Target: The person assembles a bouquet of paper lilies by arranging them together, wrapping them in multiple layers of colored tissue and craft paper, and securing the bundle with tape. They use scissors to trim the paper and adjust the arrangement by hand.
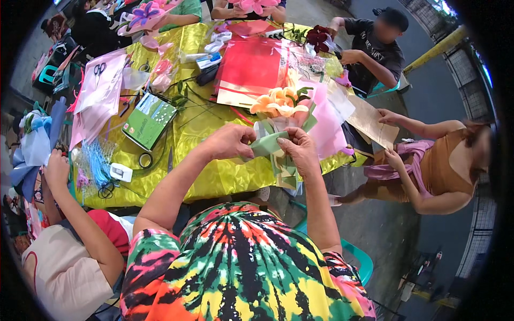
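Observation:
A light green ribbon or wrapping strip [268, 145] stretches between my two hands over the lower part of a bouquet. My left hand [233, 142] pinches at its left end, thumb and forefinger close together. With thumb and fingers, my right hand [298, 149] grips the strip's right end. The bouquet's peach fabric-like flowers [279, 102] and green leaves point away from me, and its green-wrapped base [285, 170] hangs at the table edge below my hands. Pink wrapping sheets [327, 120] lie just right of the bouquet.
The yellow-covered table [200, 176] holds a green notebook [148, 120], black tape roll [145, 160], white glue-gun-like or plastic item [121, 172], scissors [98, 72] and red sheets [253, 64]. People work around it; one at right holds brown paper [371, 120], another at left a blue bouquet [36, 144].

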`<state>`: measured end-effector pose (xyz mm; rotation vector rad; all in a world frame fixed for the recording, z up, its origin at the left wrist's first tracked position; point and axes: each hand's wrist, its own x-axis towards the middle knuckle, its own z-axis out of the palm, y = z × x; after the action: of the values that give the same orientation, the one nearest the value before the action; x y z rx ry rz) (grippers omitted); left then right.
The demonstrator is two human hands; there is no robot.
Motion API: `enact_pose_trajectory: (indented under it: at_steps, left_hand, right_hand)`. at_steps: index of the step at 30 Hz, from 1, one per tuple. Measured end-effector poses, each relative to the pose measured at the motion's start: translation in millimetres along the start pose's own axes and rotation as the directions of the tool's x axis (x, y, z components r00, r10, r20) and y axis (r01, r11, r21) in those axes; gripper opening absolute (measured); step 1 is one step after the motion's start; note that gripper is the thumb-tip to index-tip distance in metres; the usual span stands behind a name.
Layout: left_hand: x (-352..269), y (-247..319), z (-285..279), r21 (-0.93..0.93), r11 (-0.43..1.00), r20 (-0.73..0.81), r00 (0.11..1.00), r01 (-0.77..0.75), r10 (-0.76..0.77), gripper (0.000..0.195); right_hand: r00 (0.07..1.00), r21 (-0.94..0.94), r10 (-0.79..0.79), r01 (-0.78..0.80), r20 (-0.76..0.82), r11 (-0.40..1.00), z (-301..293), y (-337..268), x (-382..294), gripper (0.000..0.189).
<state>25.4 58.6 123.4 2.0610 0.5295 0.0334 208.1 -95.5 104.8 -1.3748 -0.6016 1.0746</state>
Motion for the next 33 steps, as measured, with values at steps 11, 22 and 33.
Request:
enact_pose_trajectory:
  at_steps: [11, 22, 33]
  left_hand:
    - [12.2, 10.6, -12.8, -0.204, 0.977, 0.09, 0.993, -0.055, 0.075, 0.029]
    - [28.2, -0.3, -12.1, -0.306, 0.952, 0.159, 0.985, -0.008, 0.06, 0.033]
    - [4.3, -51.4, 21.9, -0.792, 0.602, -0.126, 0.937, 0.102, -0.325, 0.026]
  right_hand:
    - [0.968, 0.199, -0.139, 0.181, -0.207, 0.963, -22.7, 2.8, 3.7, 0.022]
    - [0.954, 0.075, -0.192, 0.214, -0.232, 0.974, -27.7, -13.9, 20.9, 0.024]
    - [0.964, -0.427, -0.121, 0.008, -0.237, 0.904, -82.1, 0.8, 34.3, 0.075]
